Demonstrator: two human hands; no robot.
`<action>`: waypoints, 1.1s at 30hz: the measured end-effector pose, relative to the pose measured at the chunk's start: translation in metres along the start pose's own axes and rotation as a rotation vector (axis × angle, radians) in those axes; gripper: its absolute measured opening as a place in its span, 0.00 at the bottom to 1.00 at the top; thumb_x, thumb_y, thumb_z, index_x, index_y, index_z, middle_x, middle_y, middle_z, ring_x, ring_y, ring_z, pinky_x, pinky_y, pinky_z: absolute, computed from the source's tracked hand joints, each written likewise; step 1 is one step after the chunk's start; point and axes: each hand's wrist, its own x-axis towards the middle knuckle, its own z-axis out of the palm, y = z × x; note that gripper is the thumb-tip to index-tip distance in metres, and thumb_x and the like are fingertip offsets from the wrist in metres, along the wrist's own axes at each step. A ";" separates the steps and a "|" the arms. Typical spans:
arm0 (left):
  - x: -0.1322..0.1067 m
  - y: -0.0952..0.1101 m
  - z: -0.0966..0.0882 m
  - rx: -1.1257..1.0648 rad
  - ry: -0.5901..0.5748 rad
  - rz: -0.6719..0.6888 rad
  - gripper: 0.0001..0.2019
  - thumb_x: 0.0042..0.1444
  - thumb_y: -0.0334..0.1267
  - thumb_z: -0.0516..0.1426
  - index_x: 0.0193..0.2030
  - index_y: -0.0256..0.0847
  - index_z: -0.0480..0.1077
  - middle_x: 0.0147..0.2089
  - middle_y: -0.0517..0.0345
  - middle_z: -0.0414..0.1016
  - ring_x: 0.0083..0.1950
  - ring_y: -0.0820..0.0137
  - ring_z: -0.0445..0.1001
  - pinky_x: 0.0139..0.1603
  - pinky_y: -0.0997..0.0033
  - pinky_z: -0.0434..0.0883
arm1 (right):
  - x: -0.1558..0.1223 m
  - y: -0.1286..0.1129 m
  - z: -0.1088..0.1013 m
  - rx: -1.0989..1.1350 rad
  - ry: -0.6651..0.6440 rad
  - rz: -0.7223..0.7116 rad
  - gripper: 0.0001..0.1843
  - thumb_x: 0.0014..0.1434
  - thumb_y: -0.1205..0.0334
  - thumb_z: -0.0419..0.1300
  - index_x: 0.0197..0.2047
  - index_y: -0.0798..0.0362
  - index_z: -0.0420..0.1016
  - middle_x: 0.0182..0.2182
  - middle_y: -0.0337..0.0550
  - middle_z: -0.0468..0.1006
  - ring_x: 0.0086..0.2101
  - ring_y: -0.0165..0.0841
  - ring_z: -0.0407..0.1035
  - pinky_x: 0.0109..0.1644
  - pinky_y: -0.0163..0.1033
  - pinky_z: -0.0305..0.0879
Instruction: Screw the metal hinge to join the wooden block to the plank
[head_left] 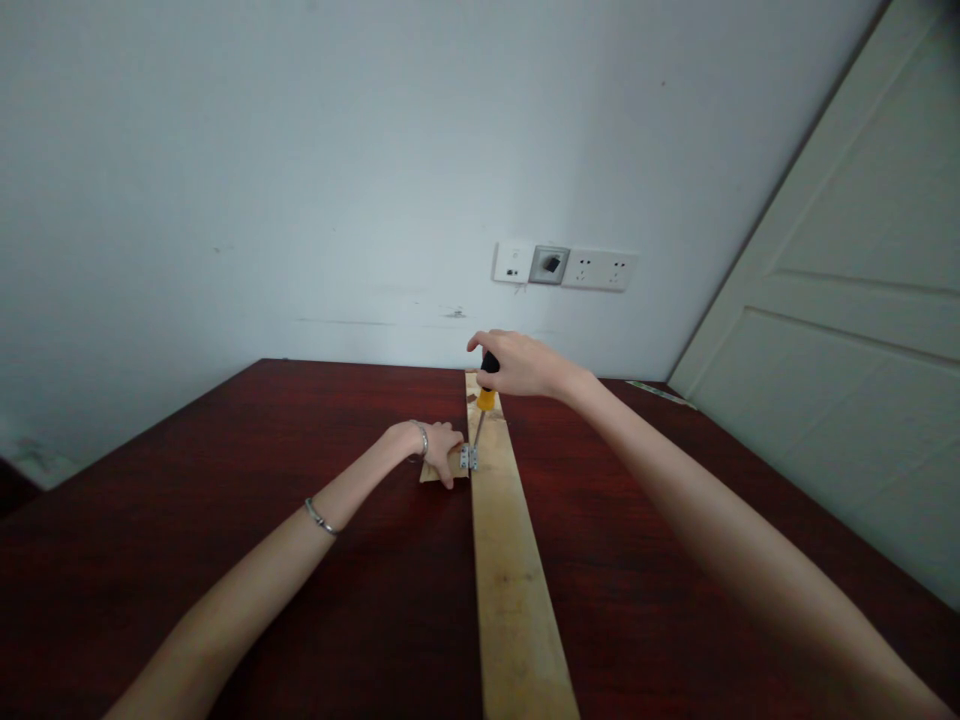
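Yellow-and-black, the screwdriver should handle light and stiff by its grip, where I've the right hand wrapped, tip at the hinge toward the worktop's far edge, left hand clamping the small board beside the plank.
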 end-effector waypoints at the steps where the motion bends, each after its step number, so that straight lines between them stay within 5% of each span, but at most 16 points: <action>1: 0.001 0.000 0.000 -0.002 -0.002 -0.001 0.45 0.34 0.58 0.62 0.59 0.36 0.61 0.58 0.40 0.61 0.56 0.50 0.64 0.53 0.58 0.66 | 0.000 -0.001 0.000 -0.014 0.002 0.004 0.23 0.54 0.56 0.57 0.52 0.54 0.66 0.45 0.51 0.75 0.40 0.40 0.70 0.39 0.39 0.61; 5: 0.002 -0.002 0.001 -0.004 -0.014 -0.008 0.46 0.34 0.57 0.63 0.60 0.37 0.59 0.60 0.39 0.60 0.57 0.50 0.63 0.54 0.58 0.65 | -0.002 -0.003 0.000 -0.073 0.016 0.064 0.26 0.56 0.45 0.54 0.50 0.55 0.67 0.41 0.53 0.76 0.38 0.43 0.70 0.36 0.41 0.61; 9: 0.001 -0.002 0.001 0.005 -0.034 -0.020 0.46 0.34 0.56 0.63 0.60 0.36 0.60 0.60 0.38 0.59 0.57 0.49 0.63 0.54 0.57 0.65 | -0.001 -0.001 0.001 -0.026 0.004 0.024 0.17 0.59 0.53 0.51 0.48 0.53 0.69 0.40 0.50 0.76 0.38 0.39 0.70 0.38 0.40 0.61; 15: 0.003 -0.003 0.002 -0.008 -0.033 -0.060 0.46 0.32 0.55 0.64 0.60 0.40 0.60 0.61 0.41 0.60 0.55 0.49 0.65 0.52 0.56 0.67 | -0.002 -0.001 0.003 -0.058 0.014 0.063 0.25 0.56 0.49 0.54 0.53 0.53 0.65 0.46 0.53 0.73 0.38 0.42 0.70 0.37 0.41 0.61; 21: 0.004 -0.004 0.003 -0.035 -0.022 -0.057 0.46 0.31 0.54 0.65 0.60 0.38 0.61 0.61 0.40 0.60 0.55 0.48 0.66 0.52 0.57 0.66 | -0.002 0.000 0.002 0.005 0.000 0.017 0.31 0.54 0.57 0.55 0.60 0.56 0.55 0.52 0.56 0.67 0.41 0.42 0.70 0.39 0.41 0.62; 25: 0.004 -0.004 0.003 -0.028 -0.024 -0.042 0.46 0.32 0.52 0.65 0.61 0.37 0.60 0.62 0.38 0.59 0.57 0.48 0.63 0.54 0.57 0.64 | -0.001 -0.002 0.001 -0.055 -0.015 0.031 0.23 0.56 0.50 0.52 0.52 0.54 0.64 0.46 0.52 0.73 0.39 0.41 0.70 0.36 0.41 0.61; 28: 0.005 -0.004 0.003 -0.033 -0.026 -0.035 0.45 0.32 0.51 0.65 0.60 0.36 0.61 0.61 0.36 0.60 0.56 0.48 0.63 0.53 0.57 0.65 | 0.000 -0.003 0.000 -0.058 -0.003 -0.001 0.17 0.60 0.55 0.48 0.47 0.54 0.68 0.41 0.51 0.75 0.39 0.39 0.70 0.37 0.40 0.60; 33: 0.005 -0.006 0.004 -0.073 -0.010 -0.043 0.45 0.29 0.51 0.66 0.58 0.38 0.63 0.60 0.40 0.61 0.56 0.47 0.64 0.53 0.58 0.64 | -0.001 -0.004 0.000 -0.072 0.016 0.024 0.23 0.55 0.50 0.54 0.52 0.52 0.65 0.45 0.50 0.74 0.37 0.40 0.70 0.34 0.39 0.59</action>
